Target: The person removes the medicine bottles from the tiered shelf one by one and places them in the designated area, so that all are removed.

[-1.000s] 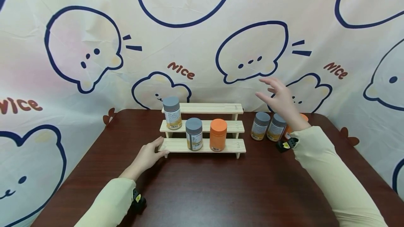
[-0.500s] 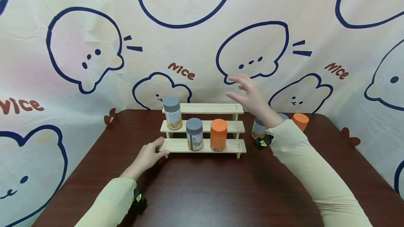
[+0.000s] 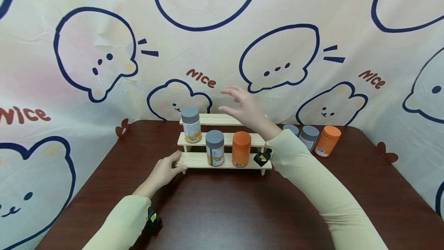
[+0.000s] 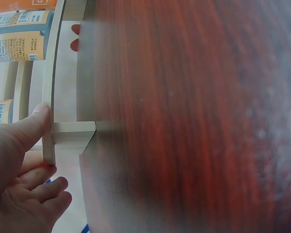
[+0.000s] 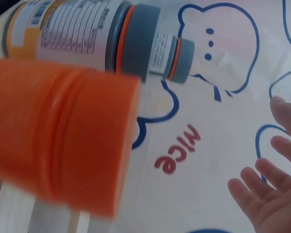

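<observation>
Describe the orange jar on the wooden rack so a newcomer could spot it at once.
On the brown table stands a three-step wooden rack. Its lowest step holds a grey-lidded jar and, just right of that, the orange jar. It is the rack's only orange-lidded jar; the other orange jar is farther right, off the rack.

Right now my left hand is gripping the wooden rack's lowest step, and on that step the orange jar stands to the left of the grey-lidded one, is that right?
Not quite: the head view shows the orange jar to the right of the grey-lidded jar. Both are on the lowest step, which your left hand does grip.
</observation>
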A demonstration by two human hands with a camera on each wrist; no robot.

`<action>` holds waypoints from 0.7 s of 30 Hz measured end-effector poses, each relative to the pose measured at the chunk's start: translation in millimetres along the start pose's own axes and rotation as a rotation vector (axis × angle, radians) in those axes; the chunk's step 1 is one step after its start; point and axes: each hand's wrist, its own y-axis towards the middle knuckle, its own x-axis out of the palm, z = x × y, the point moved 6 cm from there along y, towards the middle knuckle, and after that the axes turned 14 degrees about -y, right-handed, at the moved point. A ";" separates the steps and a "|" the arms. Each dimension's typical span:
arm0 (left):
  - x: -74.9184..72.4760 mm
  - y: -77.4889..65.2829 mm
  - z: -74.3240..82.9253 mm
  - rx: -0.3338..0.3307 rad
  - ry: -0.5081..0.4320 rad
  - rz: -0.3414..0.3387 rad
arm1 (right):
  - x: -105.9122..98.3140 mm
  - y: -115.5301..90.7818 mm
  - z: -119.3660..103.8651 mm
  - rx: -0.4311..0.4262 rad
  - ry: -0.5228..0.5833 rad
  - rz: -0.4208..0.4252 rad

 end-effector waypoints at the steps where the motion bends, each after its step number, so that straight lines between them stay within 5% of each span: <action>1: 0.2 0.2 0.0 -0.001 0.001 -0.001 | 3.3 1.7 -2.1 0.001 -0.007 -0.006; 21: -0.5 1.2 -0.5 -0.016 -0.005 -0.007 | 74.6 20.4 -33.4 0.021 0.082 -0.140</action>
